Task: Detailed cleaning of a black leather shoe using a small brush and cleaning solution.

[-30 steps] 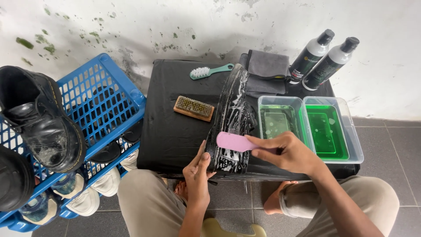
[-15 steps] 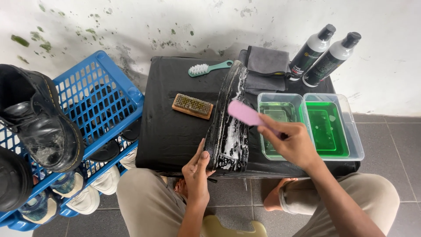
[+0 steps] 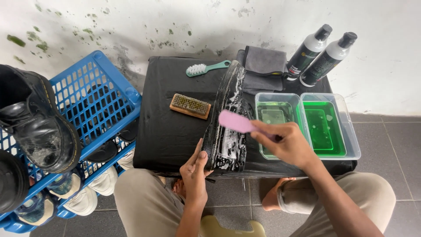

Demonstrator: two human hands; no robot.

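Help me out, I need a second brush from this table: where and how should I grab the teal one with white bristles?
Take the teal brush by its slim handle, the end pointing right toward the grey cloth. It lies flat on the black table, with the bristle head to the left, so come from above and pinch the handle across its narrow width.

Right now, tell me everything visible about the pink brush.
The pink brush is a smooth oblong, seemingly plastic, seen from its back; its bristles are hidden. The right hand grips its handle end, and the head tilts over the soapy sole of the black shoe standing on edge on the black table. Whether it touches the sole is unclear.
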